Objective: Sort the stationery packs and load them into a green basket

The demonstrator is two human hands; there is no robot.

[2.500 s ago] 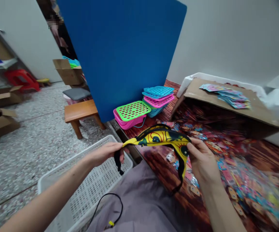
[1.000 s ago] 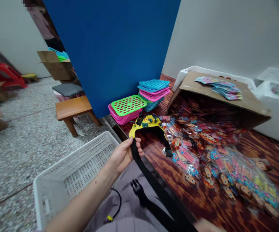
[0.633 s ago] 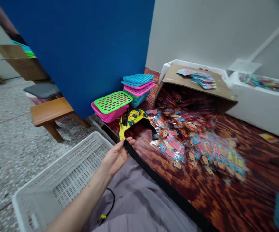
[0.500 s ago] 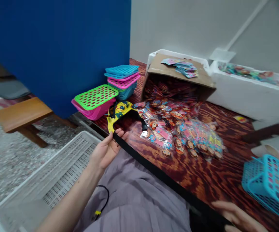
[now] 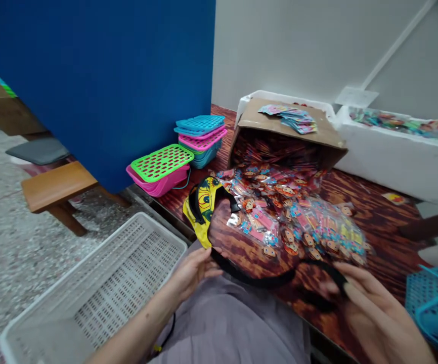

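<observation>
A yellow patterned waist bag (image 5: 205,198) with a black buckle lies on the dark red wood-grain table, beside a spread of small clear packets (image 5: 264,222) printed with cartoon figures. Its black strap (image 5: 257,279) runs toward me in a slack curve. My left hand (image 5: 194,273) is closed on the strap where it meets the yellow fabric. At the right, my right hand (image 5: 374,303) is closed on the strap's other part, which loops back near the fingers. That hand is slightly blurred.
A tipped cardboard box (image 5: 291,116) full of packets stands behind. White foam boxes (image 5: 397,146) line the wall. Stacked plastic baskets (image 5: 162,164) are at the left, a blue basket (image 5: 431,298) at the right. A white crate (image 5: 101,283) sits left of my lap, near a wooden stool (image 5: 59,187).
The strap has gone from taut and straight to slack and curved. My right hand has moved up and inward over the table. The waist bag has turned and shifted toward me.
</observation>
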